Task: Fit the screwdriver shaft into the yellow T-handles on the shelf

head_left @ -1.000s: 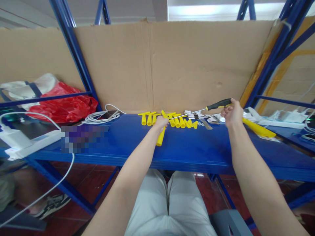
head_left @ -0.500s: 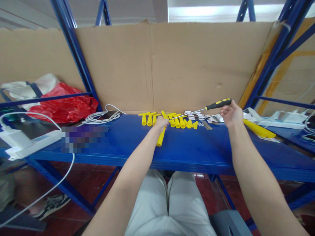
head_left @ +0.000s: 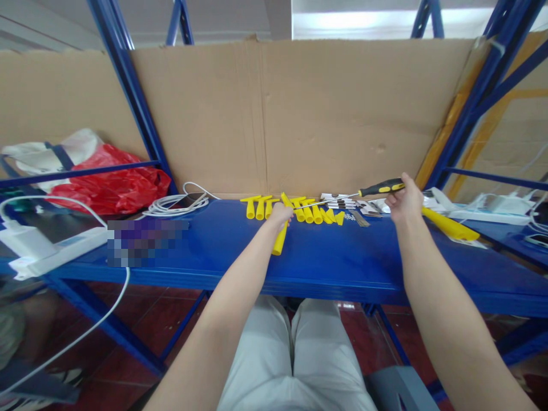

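My left hand (head_left: 281,213) is closed around a yellow plastic scraper handle (head_left: 279,241), its hollow round end pointing down toward me. In my right hand (head_left: 405,200) is a screwdriver (head_left: 381,187) with a black and yellow grip, held by the end of that grip. Its long thin shaft slopes down to the left, and the tip reaches the scraper handle beside my left fingers; the exact contact is hidden. Behind my left hand stands a row of similar yellow pieces (head_left: 317,214). Small yellow wedge-shaped parts (head_left: 339,218) lie at the row's right end.
Flat metal blades (head_left: 360,218), small screws (head_left: 350,216) and white-and-dark packets (head_left: 338,201) lie right of the row. A rolled yellow sheet (head_left: 451,225) is beyond my right wrist. On the left are a power strip (head_left: 64,251), a coiled white cable (head_left: 175,205) and a red bag (head_left: 111,181).
The screwdriver grip has dropped slightly and turned, and my right fingers have shifted on it. My left hand and the yellow handle stay in place. At far left, a person's foot has moved left.
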{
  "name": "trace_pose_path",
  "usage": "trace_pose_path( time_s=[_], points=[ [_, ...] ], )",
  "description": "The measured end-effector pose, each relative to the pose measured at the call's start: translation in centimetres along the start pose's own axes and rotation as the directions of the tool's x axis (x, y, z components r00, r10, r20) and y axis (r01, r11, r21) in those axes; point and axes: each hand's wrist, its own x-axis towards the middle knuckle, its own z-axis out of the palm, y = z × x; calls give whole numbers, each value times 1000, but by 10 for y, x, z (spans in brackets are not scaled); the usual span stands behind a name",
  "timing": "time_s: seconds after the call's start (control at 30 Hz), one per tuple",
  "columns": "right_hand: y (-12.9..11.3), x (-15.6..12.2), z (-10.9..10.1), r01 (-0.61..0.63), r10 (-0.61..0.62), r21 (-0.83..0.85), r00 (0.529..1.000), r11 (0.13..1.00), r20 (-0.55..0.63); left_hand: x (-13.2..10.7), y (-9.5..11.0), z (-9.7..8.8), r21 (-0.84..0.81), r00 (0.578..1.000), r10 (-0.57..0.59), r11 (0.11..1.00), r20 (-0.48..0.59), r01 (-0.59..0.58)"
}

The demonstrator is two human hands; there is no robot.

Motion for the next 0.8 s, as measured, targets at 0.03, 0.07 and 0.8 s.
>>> trace_pose_path(
  time_s=[0.03, 0.07, 0.8],
  points=[
    [-2, -3, 2, -1, 1, 4, 999, 1000, -34, 1, 0, 0, 4, 1000, -1, 1000, 1, 1],
    [-4, -5, 4, -7, 8, 11, 997, 1000, -79, 1, -1, 0, 9, 1000, -4, 1000, 0, 4],
    [-2, -8, 8, -9, 5, -31, 990, 999, -138, 4, -1, 1, 6, 1000, -16, 1000, -1, 16]
  ],
)
